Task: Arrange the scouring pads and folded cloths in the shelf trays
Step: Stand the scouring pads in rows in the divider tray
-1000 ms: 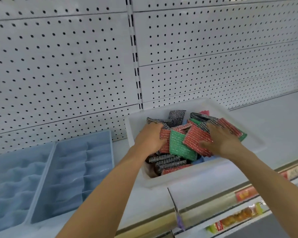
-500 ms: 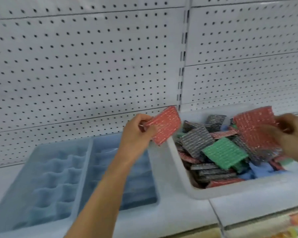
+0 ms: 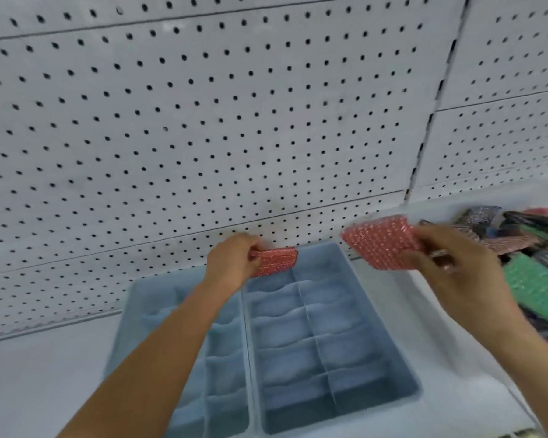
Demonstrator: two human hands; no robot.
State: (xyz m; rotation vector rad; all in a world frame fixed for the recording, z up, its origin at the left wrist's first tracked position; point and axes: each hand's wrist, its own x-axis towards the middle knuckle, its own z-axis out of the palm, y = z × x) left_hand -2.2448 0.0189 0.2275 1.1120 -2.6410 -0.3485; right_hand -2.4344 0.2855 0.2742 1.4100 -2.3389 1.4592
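My left hand [image 3: 231,259] grips a red scouring pad [image 3: 277,260] and holds it edge-down over the far end of the right blue divided tray [image 3: 377,368]. In my right hand [image 3: 465,279] is a second red scouring pad [image 3: 378,241], held flat in the air above the gap between that tray and the white bin [image 3: 424,298]. The bin at the right holds a jumble of red, green and grey pads [image 3: 532,279]. A second blue divided tray [image 3: 159,311] lies to the left, partly hidden by my left forearm.
White perforated shelf backing [image 3: 203,121] rises right behind the trays and bin. The white shelf surface [image 3: 38,374] extends to the left of the trays. The visible compartments of both trays hold nothing.
The view has swung left. My left hand carried its red pad from beside the bin down to the far end of the right tray. My right hand lifted its red pad leftward out of the bin.
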